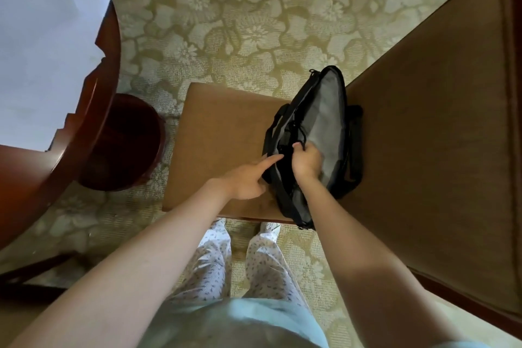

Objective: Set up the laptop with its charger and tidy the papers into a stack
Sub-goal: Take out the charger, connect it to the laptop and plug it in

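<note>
While the black laptop bag [316, 144] stands on edge against the back of the brown upholstered chair [223, 144], both hands work at its open top. From the head camera, the right hand [306, 162] reaches into the grey-lined compartment, its fingers [298, 147] curled closed around a thin black cord [302, 133] that rises from inside. What the cord belongs to cannot be told. The left hand [248, 178] rests at the bag's near lip, its index finger stretched out and touching the black edge, the other fingers loosely folded and gripping nothing. No laptop or charger brick shows; the bag's inside is mostly shadow.

Bare seat cushion lies open to the left of the bag, right up to the seat's front edge, where the person's patterned trousers [214, 263] stand close. At the left, the curved rim of a dark red wooden table [93, 87] overhangs the floor, with white papers [42, 51] lying on it near that rim. Below the table stands a round dark wooden bin [132, 144], just beside the chair's left edge. Between table and chair runs a strip of pale green floral carpet [240, 22], which spreads wide and unobstructed beyond the seat.
</note>
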Motion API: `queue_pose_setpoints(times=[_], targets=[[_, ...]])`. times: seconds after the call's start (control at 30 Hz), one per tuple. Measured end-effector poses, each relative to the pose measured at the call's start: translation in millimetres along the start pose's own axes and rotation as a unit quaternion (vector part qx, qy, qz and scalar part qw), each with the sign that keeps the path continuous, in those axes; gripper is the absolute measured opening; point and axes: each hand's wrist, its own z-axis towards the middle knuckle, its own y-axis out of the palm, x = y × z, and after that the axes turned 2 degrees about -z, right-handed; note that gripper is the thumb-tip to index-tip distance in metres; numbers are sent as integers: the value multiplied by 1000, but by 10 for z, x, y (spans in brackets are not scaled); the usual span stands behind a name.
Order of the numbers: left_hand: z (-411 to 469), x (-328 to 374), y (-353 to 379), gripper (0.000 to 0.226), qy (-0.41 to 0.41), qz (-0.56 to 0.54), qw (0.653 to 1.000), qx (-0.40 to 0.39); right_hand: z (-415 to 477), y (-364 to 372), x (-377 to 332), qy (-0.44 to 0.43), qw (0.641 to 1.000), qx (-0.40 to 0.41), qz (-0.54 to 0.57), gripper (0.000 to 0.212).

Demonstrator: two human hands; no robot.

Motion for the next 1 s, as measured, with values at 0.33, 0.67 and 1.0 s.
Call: queue_pose_setpoints(times=[0.33,0.67,1.0], targets=[[70,236,-51,46,5,-264,964,35,-390,-104,-131,-85,978,162,97,37],[344,559,120,87,31,-14,963,266,-779,-455,-430,-271,932,160,181,31],[389,760,96,26,81,-261,932,236,-712,-745,-359,-216,934,25,283,39]])
